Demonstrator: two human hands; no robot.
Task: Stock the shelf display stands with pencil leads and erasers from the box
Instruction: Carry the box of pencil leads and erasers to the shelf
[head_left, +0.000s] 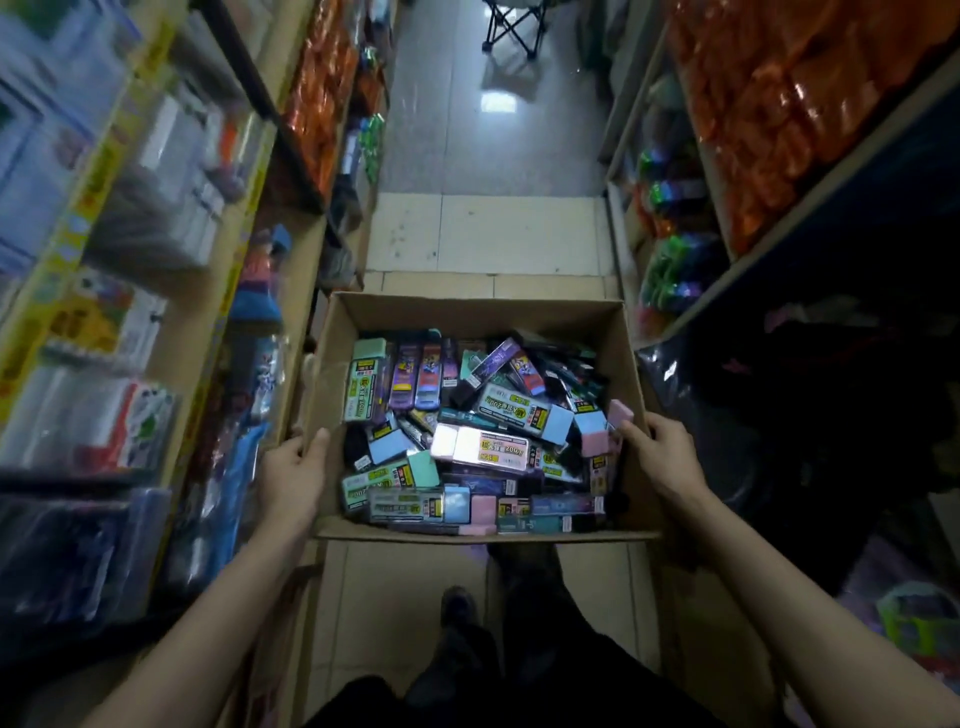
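box (467, 307): centre of frame, full of pencil-lead and eraser packs (480, 448) | left hand (291, 473): grips box's left wall, thumb inside | right hand (662, 453): grips its right wall

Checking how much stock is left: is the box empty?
No, the box is heaped with colourful packs, held at its sides by the left hand and right hand.

Narrow shop aisle. Pale tiled floor (483, 234), greyer farther off, with a bright glare patch (497, 101). Stocked left shelving (171, 322) and right shelving (810, 208). Folding chair (514, 26) at far end.
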